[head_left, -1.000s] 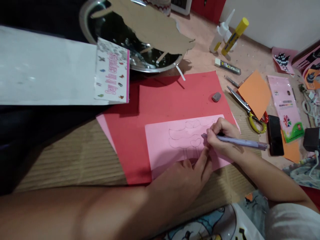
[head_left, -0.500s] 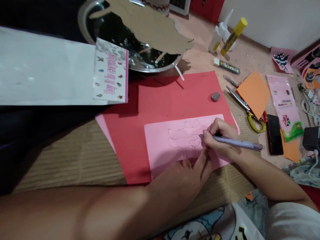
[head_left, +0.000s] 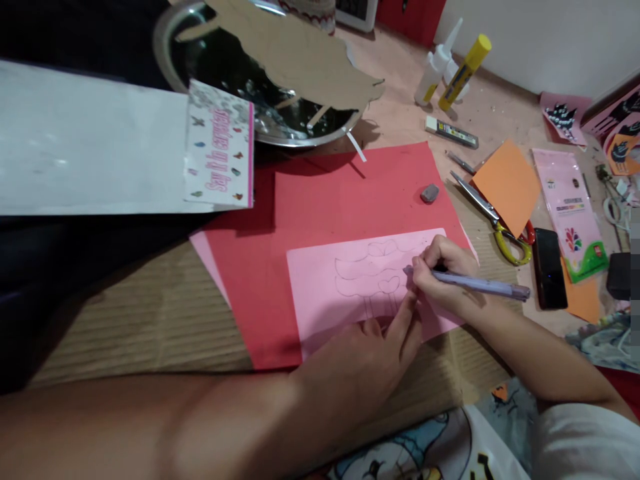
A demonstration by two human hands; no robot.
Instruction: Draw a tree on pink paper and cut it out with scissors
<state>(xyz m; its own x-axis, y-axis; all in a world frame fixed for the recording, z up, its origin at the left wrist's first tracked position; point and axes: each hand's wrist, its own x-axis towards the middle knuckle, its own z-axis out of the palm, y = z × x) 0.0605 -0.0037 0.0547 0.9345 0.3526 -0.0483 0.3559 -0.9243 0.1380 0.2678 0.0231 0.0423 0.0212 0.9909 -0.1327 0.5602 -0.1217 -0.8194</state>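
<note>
A pink paper strip (head_left: 325,293) with pencilled scalloped shapes and hearts lies on a red paper sheet (head_left: 345,200). My right hand (head_left: 440,270) is closed round a lilac mechanical pencil (head_left: 485,287), its tip touching the drawing on the pink strip. My left hand (head_left: 370,357) rests flat on the strip's near edge, fingers stretched out, one fingertip just below the pencil tip. A grey eraser (head_left: 429,193) sits on the red sheet beyond my right hand.
Ribbed cardboard (head_left: 150,313) underlies the papers. Scissors (head_left: 493,217), orange paper (head_left: 507,183), a black phone (head_left: 549,268), a lead case (head_left: 451,133) and glue bottles (head_left: 463,63) lie to the right. A metal bowl (head_left: 260,100) under a cardboard cutout (head_left: 295,53) stands behind.
My right hand makes small strokes with the pencil at the same spot on the drawing. My left hand stays pressed on the strip. The view drifts slightly.
</note>
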